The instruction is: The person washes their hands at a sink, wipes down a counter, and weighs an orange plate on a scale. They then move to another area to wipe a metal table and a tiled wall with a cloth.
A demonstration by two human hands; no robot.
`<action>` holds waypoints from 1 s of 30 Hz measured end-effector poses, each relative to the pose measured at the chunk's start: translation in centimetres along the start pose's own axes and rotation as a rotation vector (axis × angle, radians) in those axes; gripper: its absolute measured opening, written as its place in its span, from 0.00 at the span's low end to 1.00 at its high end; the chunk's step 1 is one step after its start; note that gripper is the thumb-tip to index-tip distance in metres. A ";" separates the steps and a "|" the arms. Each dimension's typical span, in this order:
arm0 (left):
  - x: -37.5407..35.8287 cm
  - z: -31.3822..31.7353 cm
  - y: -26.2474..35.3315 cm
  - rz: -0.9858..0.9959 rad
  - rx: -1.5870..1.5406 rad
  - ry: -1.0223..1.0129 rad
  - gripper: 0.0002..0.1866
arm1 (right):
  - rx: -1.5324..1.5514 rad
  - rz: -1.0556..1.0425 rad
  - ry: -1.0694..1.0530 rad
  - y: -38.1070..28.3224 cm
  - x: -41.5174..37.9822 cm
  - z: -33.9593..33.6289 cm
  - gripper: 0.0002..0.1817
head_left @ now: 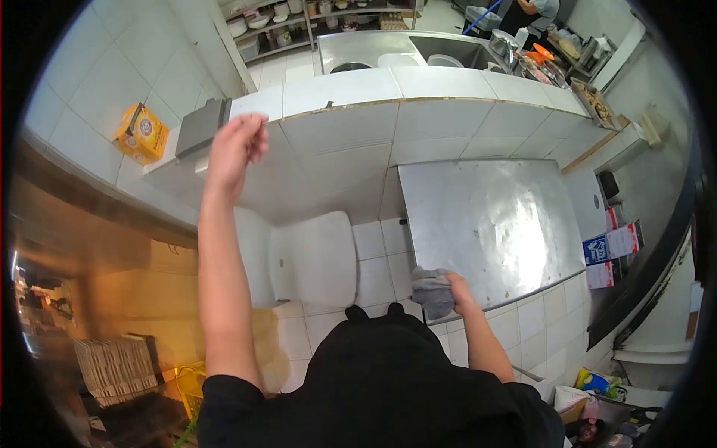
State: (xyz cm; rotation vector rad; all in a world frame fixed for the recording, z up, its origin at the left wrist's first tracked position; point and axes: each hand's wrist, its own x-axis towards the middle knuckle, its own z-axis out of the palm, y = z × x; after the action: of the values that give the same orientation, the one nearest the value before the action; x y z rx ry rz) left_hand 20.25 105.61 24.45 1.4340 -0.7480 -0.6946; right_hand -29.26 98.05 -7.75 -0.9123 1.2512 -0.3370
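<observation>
Right hand [464, 295] is closed around one side of the bunched grey cloth [432, 293], which is at the near left corner of the metal table [478, 224], while the left hand [240, 145] is raised with bent fingers, and whether it holds something I cannot tell. I judge the cloth to be light, soft and not fragile, so the thick folded middle should give a surer hold than a loose edge.
</observation>
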 end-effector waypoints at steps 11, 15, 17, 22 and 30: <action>16.3 7.0 9.8 0.290 0.119 0.087 0.28 | 0.901 -0.338 -0.109 -16.1 -0.6 3.6 0.26; 21.9 9.7 4.2 0.312 1.411 0.025 0.50 | 0.713 -0.695 0.281 -22.9 5.5 8.5 0.20; 28.1 9.5 -1.6 0.013 1.240 -0.335 0.54 | 0.445 -0.915 0.380 -26.9 8.3 12.5 0.21; 27.7 19.6 -9.5 0.361 1.130 -0.377 0.41 | -0.243 -1.219 0.718 -32.0 18.9 18.3 0.36; 23.3 23.9 -9.5 0.373 1.387 -0.394 0.37 | 0.141 -1.175 1.214 -35.7 29.8 1.5 0.36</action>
State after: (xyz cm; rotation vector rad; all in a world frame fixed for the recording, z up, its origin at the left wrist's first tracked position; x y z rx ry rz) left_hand 15.36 72.37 15.68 2.2753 -1.9724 -0.0645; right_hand -9.43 56.56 -0.90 -1.2877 1.5480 -2.1171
